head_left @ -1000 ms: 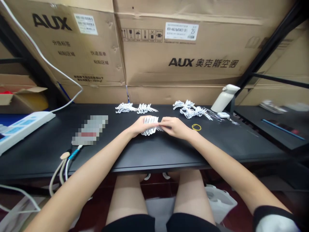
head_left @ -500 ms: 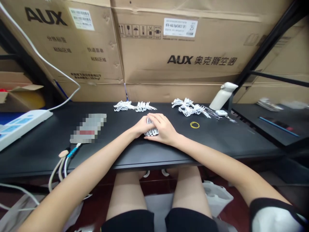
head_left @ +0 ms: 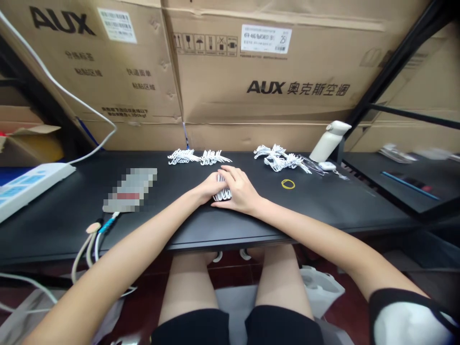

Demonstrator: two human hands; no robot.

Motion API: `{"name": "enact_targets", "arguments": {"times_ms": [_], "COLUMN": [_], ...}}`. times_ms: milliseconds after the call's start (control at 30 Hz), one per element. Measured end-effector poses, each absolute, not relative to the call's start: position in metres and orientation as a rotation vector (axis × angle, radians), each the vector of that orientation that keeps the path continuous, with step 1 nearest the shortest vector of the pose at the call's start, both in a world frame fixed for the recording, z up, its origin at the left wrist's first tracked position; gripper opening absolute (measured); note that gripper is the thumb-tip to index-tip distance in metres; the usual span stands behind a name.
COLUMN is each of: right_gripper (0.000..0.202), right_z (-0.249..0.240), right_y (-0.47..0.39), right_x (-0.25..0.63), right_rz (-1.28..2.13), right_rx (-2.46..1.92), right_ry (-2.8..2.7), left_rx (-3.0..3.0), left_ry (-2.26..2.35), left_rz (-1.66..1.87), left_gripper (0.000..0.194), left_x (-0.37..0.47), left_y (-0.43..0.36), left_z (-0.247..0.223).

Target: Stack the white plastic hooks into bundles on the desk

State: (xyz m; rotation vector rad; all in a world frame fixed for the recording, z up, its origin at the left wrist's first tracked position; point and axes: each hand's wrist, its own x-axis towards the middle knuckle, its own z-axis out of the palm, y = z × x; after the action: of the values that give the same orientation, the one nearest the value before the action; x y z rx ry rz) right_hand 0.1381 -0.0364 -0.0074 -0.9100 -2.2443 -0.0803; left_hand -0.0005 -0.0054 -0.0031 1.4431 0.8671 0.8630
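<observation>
A tight bundle of white hooks (head_left: 223, 193) is between my two hands at the middle of the black table. My left hand (head_left: 209, 187) is closed on its left side, with the thumb over the top. From the right, my right hand (head_left: 241, 190) wraps around the same bundle, its fingers reaching over the left thumb. Parts of the bundle are hidden behind the fingers. Just beyond, two rows of similar white hooks (head_left: 182, 156) lie on the table. A looser heap of white hooks (head_left: 276, 157) rests farther right, with a yellow rubber band (head_left: 288, 184) in front of it.
Large cardboard boxes (head_left: 215, 96) stand behind the black table (head_left: 223, 230). At the back right are a white bottle (head_left: 329, 142) and a small white case (head_left: 326, 166). A power strip (head_left: 34, 187) and a pixelated flat object (head_left: 130, 190) with cables lie left.
The whole view has shifted slightly. Both hands stay around the bundle of white hooks, with hardly any change in their grip.
</observation>
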Motion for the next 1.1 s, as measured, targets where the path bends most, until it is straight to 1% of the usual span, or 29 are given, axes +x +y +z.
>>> {"name": "enact_targets", "arguments": {"times_ms": [200, 400, 533, 633, 733, 767, 833, 900, 967, 1000, 1100], "right_gripper": [0.067, 0.069, 0.070, 0.076, 0.087, 0.084, 0.063, 0.048, 0.042, 0.039, 0.022], "right_z": [-0.009, -0.014, -0.018, -0.016, -0.004, 0.003, 0.018, 0.032, 0.043, 0.046, 0.043], "right_y": [-0.038, -0.038, -0.038, -0.035, -0.027, -0.024, -0.019, -0.016, -0.016, -0.017, -0.019], "right_x": [0.137, 0.137, 0.133, 0.135, 0.146, 0.152, 0.166, 0.184, 0.204, 0.215, 0.254], "right_rz": [-0.004, -0.006, 0.029, 0.161, 0.516, 0.684, 0.981, 1.117, 1.086, 1.001, 0.616], "right_rx": [-0.934, -0.897, -0.902, -0.848, -0.749, -0.725, -0.704, -0.786, -0.949, -1.028, -1.238], "right_ry": [-2.200, -2.137, -2.107, -2.110, -2.193, -2.201, -2.129, -2.115, -2.206, -2.268, -2.277], "left_rx": [1.461, 1.609, 1.580, 1.538, 1.436, 1.405, 1.363, 1.338, 1.305, 1.290, 1.265], "left_ry": [0.963, 0.967, 0.982, 1.028, 0.987, 0.964, 0.938, 0.944, 0.962, 0.966, 0.959], "left_rz": [0.750, 0.679, 0.668, 0.721, 0.680, 0.644, 0.600, 0.617, 0.640, 0.645, 0.651], "left_gripper": [0.038, 0.031, 0.032, 0.032, 0.032, 0.032, 0.032, 0.033, 0.035, 0.036, 0.035], "left_x": [-0.003, -0.005, -0.005, -0.005, -0.007, -0.008, -0.011, -0.014, -0.016, -0.016, -0.016], "left_y": [-0.005, -0.009, -0.009, -0.007, -0.005, -0.004, -0.003, -0.003, -0.002, -0.001, 0.000], "left_z": [-0.001, 0.005, 0.004, 0.003, 0.005, 0.006, 0.008, 0.009, 0.009, 0.009, 0.009]}}
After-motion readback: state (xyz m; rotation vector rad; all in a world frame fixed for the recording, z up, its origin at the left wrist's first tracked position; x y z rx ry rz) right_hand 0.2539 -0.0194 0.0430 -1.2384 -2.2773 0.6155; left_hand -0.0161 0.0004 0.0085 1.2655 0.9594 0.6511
